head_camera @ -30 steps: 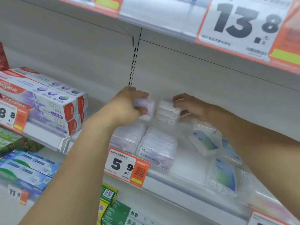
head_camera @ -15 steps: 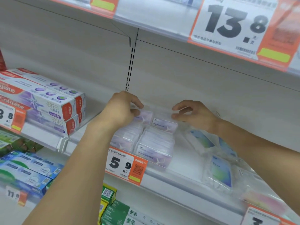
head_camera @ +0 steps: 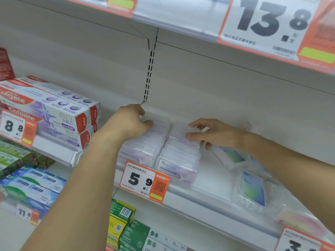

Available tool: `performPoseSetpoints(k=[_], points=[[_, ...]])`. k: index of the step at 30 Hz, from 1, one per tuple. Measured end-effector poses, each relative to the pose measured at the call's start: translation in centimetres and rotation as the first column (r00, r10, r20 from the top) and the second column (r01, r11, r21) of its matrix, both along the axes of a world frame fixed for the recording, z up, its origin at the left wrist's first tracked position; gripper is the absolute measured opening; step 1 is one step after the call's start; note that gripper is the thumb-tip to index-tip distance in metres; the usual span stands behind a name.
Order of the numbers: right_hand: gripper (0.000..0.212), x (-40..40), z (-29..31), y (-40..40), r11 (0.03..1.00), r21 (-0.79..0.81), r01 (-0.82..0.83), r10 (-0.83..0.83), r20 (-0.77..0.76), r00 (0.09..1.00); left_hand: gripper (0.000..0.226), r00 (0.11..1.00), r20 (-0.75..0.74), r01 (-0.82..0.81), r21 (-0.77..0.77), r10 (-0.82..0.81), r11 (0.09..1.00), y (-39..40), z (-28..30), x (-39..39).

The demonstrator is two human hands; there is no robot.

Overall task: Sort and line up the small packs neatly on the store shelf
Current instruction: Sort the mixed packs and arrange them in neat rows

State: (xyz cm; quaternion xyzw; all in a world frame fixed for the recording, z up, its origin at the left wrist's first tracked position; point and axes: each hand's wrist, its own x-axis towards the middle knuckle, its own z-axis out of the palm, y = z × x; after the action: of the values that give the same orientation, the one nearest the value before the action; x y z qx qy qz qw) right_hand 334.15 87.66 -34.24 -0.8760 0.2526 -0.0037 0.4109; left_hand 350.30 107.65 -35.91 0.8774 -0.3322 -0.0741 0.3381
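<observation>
Head camera is looking down at a store shelf, and at the far left Colgate toothpaste boxes are sitting stacked behind an 8.8 tag. Moving right, the left hand is curling its fingers over the rear clear pack of the left-hand row of purple-labelled floss-pick packs, thumb pressing its near face. Just beside it, a second row is standing above the 5.9 price tag. The right hand is pinching the back pack of that row between thumb and spread fingers, though the clear plastic is making its edges hard to read. These packs are looking light, stiff-shelled and slick, so gripping them by the side edges seems wisest. Farther right, blue-green bagged packs are lying loose and tilted on the shelf, not yet lined up.
</observation>
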Motion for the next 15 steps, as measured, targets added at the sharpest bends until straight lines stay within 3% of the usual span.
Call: performPoseSetpoints(k=[8,12,15], points=[[0.04,-0.2,0.1,1.1,0.999,-0.033,-0.014,0.012,-0.057,0.998,0.042,0.995,-0.096,0.031,-0.046,-0.035,0.998,1.1,0.0,0.3],[0.067,-1.1,0.5,1.6,0.994,-0.108,-0.002,-0.011,-0.118,0.993,0.04,0.991,-0.12,0.056,-0.073,-0.064,0.996,1.6,0.1,0.2],[0.083,-2.2,0.8,2.2,0.998,-0.002,-0.06,0.059,-0.129,0.99,0.039,0.988,-0.131,0.068,-0.086,-0.078,0.994,1.6,0.0,0.1]])
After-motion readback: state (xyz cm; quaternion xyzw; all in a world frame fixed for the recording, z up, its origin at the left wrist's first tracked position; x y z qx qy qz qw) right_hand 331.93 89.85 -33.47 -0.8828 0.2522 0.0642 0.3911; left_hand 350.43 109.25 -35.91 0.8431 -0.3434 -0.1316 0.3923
